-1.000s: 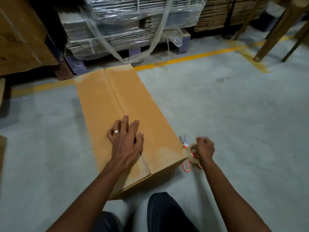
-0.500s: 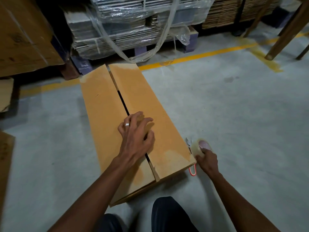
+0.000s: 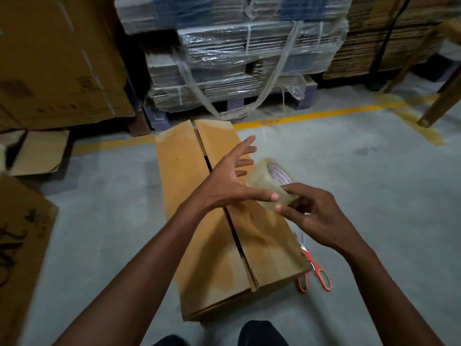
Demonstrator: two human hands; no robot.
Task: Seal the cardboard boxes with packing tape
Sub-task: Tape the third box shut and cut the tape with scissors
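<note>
A long brown cardboard box (image 3: 199, 245) lies on the floor in front of me, its two top flaps closed with a dark gap along the middle seam. Above the box my right hand (image 3: 316, 216) grips a roll of clear packing tape (image 3: 269, 183) with a red-printed core. My left hand (image 3: 229, 181) hovers beside the roll with fingers spread, its thumb touching the roll's near side. Neither hand rests on the box.
Orange-handled scissors (image 3: 316, 270) lie on the floor by the box's near right corner. A wrapped pallet of flat cartons (image 3: 237, 58) stands behind the box. Brown cartons (image 3: 50, 66) stand at left, wooden legs (image 3: 439, 101) at right. A yellow floor line (image 3: 324, 113) runs across.
My right hand lifted the tape roll from the floor beside the scissors to above the box. My left hand left the box top and rose to the roll.
</note>
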